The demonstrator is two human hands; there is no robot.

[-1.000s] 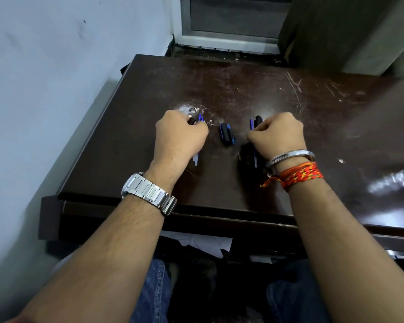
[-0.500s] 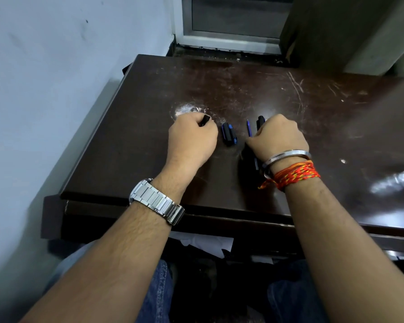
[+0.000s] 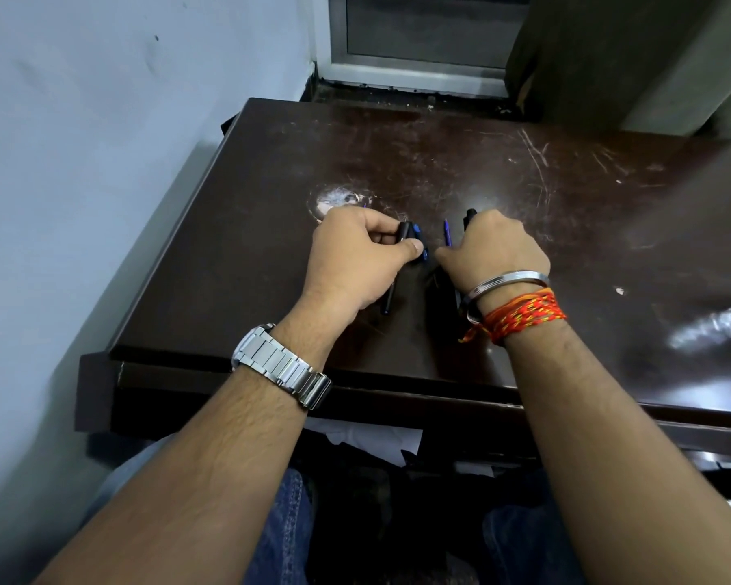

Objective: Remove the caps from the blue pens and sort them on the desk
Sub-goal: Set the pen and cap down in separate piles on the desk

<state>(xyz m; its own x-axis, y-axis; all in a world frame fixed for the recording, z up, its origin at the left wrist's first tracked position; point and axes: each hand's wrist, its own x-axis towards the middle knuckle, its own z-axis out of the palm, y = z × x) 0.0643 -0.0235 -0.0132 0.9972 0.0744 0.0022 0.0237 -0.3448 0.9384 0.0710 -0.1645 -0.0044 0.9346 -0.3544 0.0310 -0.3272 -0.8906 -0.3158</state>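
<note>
On the dark brown desk (image 3: 418, 154) my left hand (image 3: 355, 259) pinches a black pen cap (image 3: 405, 232) between thumb and fingers, right against a small cluster of blue and black caps (image 3: 421, 246). A dark pen (image 3: 387, 301) lies under that hand, only its near end showing. My right hand (image 3: 496, 251) is curled round a bundle of pens (image 3: 468, 216); a black end sticks out beyond the knuckles and a thin blue tip (image 3: 446, 232) shows beside the thumb. The rest of the bundle is hidden under the hand and wrist.
A pale wall runs close along the desk's left side. A window frame (image 3: 418, 69) stands behind the far edge. A clear plastic object (image 3: 722, 320) lies at the right edge. A white scuff (image 3: 338, 198) marks the top. White paper (image 3: 368, 437) sits beneath the desk front.
My left hand has moved right with the black cap, from the white scuff to the cluster of caps. The right hand has stayed in place on its pens.
</note>
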